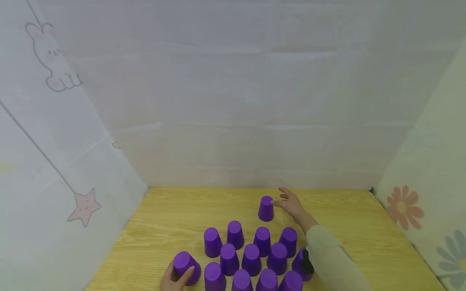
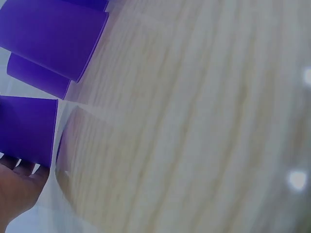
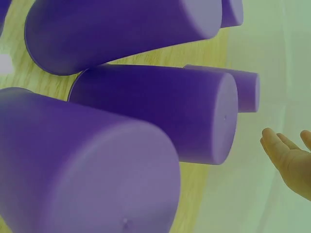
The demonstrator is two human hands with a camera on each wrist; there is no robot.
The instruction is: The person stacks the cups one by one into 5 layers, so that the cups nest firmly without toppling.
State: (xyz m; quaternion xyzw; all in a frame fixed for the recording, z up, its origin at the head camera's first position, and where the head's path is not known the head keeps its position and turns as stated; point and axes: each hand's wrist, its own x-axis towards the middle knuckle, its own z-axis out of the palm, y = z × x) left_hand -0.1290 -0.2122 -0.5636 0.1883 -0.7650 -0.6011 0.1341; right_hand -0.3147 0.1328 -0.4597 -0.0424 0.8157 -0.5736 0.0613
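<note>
At the lower left of the head view, my left hand (image 1: pixel 174 279) grips an upside-down purple cup (image 1: pixel 187 268), thumb on its near side. The left wrist view shows the same cup (image 2: pixel 26 128) with fingers (image 2: pixel 22 191) against its side. Toward the back of the table, my right hand (image 1: pixel 291 205) reaches beside a lone upside-down purple cup (image 1: pixel 266 209). Its fingers are extended and loosely spread; whether a fingertip touches that cup I cannot tell. In the right wrist view the hand (image 3: pixel 294 167) has nothing in its grasp.
Several more upside-down purple cups, among them one in the middle (image 1: pixel 251 260), stand in loose rows at the front of the wooden table (image 1: pixel 153 230). A dark object (image 1: pixel 306 262) on the right wrist partly covers one cup. Pale fabric walls (image 1: pixel 233 101) surround the table.
</note>
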